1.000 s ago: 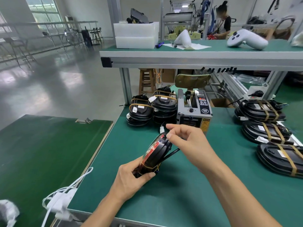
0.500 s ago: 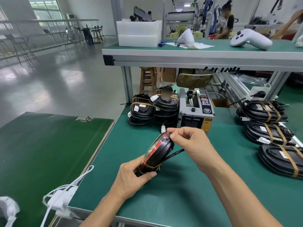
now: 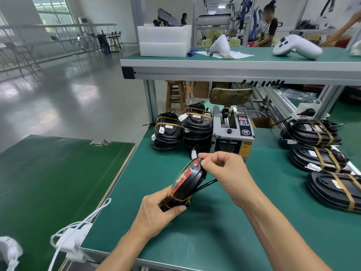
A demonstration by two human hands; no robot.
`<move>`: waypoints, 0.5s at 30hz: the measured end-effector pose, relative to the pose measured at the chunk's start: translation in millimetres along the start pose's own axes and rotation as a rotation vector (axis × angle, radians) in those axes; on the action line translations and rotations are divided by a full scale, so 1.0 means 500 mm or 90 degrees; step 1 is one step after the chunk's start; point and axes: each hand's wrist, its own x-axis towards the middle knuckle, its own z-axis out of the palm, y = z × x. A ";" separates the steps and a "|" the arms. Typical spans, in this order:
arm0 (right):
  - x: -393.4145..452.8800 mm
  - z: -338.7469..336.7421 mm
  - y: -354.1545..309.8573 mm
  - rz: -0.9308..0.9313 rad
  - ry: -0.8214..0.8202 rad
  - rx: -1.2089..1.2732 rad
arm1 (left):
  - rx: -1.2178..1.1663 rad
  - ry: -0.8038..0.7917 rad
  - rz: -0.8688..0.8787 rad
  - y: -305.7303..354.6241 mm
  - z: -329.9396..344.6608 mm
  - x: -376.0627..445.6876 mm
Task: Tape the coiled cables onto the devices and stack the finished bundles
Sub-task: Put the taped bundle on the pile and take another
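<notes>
- The step in hand looks like the taping itself: one black oval device (image 3: 188,181) is held on edge above the green tabletop (image 3: 224,231), tilted, with its red-and-clear face turned to the left.
- The left hand (image 3: 156,214) grips the lower end of it, thumb across the front, where a brown tape band already crosses the body.
- The right hand (image 3: 224,169) pinches at the upper rim with thumb and forefinger; whether a strip of tape sits between them I cannot tell.
- A black cable (image 3: 207,183) sticks out from behind the device toward the right wrist.
- The tape dispenser (image 3: 232,133) stands just behind the hands, and the stacked finished bundles (image 3: 181,128) sit to its left.
- Next, I would judge, the upper end needs its band pressed down and that loose cable tucked in, before the bundle goes onto the stack.
</notes>
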 end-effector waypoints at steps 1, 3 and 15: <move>0.000 -0.001 0.001 0.000 0.000 -0.001 | -0.001 0.000 0.001 0.001 0.000 0.001; 0.001 -0.001 0.002 -0.001 -0.001 -0.008 | -0.002 -0.001 0.003 0.002 0.000 0.001; 0.004 0.003 0.007 -0.024 0.020 -0.059 | -0.018 -0.003 0.003 0.005 0.000 0.000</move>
